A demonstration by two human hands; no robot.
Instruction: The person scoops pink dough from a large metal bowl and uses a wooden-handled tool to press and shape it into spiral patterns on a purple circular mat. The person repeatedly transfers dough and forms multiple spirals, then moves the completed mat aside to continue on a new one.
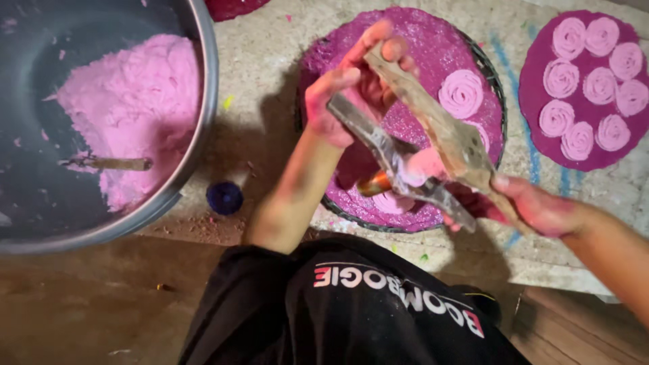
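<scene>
Overhead, the left hand (351, 94) pinches the upper ends of two flat, worn wooden paddles (433, 135), its grip closed around them; the right hand (541, 206) clasps their lower ends. Soft pink dough (422, 165) sits squeezed between the paddles, above a round glittery purple tray (433, 40) bearing a pink rosette (461, 93). A metal basin (203, 101) of fluffy pink dough rests on the rough concrete floor (263, 81).
</scene>
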